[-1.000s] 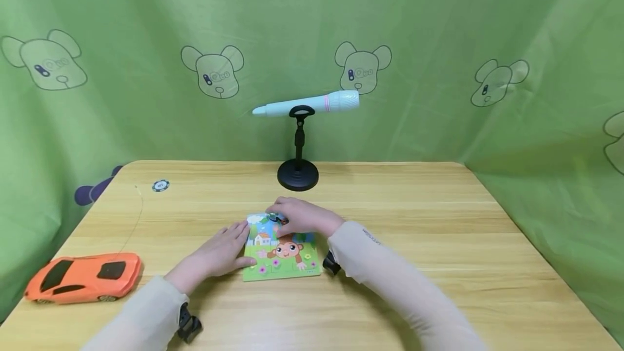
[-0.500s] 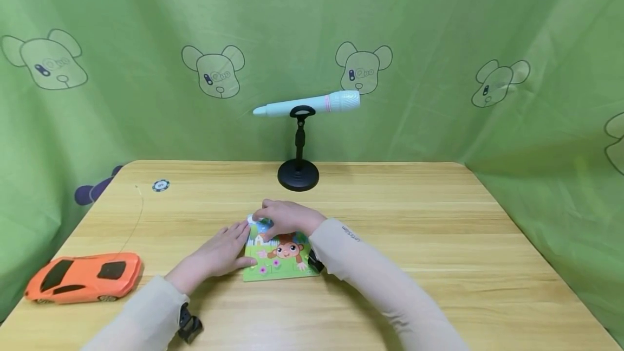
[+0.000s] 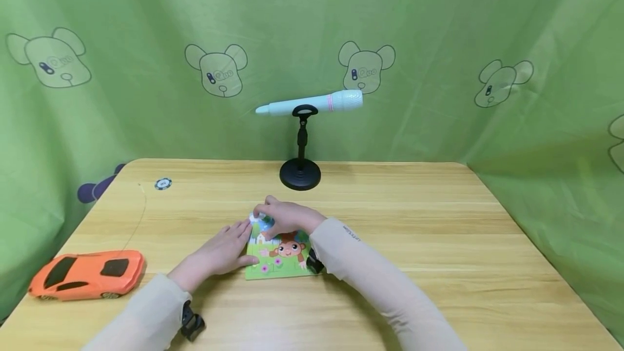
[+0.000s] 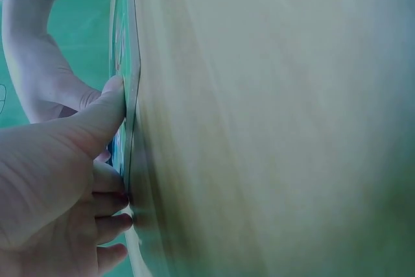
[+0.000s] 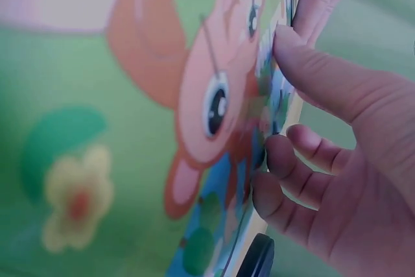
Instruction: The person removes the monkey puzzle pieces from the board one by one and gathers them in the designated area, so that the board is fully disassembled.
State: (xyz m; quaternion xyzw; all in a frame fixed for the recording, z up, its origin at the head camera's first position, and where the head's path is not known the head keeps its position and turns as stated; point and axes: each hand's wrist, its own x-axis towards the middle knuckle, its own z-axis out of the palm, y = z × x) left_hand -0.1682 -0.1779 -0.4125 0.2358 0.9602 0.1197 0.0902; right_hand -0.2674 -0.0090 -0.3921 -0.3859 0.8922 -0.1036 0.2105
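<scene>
A square jigsaw puzzle (image 3: 283, 270) with a cartoon monkey, a house and flowers lies flat on the table. My left hand (image 3: 221, 248) rests along its left edge, fingers extended and thumb on the puzzle; the left wrist view shows the thumb (image 4: 107, 105) at the board's edge. Over the upper left part arches my right hand (image 3: 288, 215), covering much of the puzzle's top. In the right wrist view its thumb (image 5: 311, 66) and loosely bent fingers stand apart, tips right at the puzzle's surface. The monkey's face (image 5: 204, 108) fills the near part of that view.
Behind the puzzle a light blue toy microphone (image 3: 312, 103) sits on a black stand (image 3: 300, 175). An orange toy car (image 3: 88, 275) is at the left. A round poker chip (image 3: 163, 183) and a thin string (image 3: 141, 215) lie at the back left. Green printed cloth (image 3: 414, 15) surrounds the table.
My right hand has moved left across the puzzle, from its upper middle to its upper left part, then stayed there. The left hand has kept its place at the left edge.
</scene>
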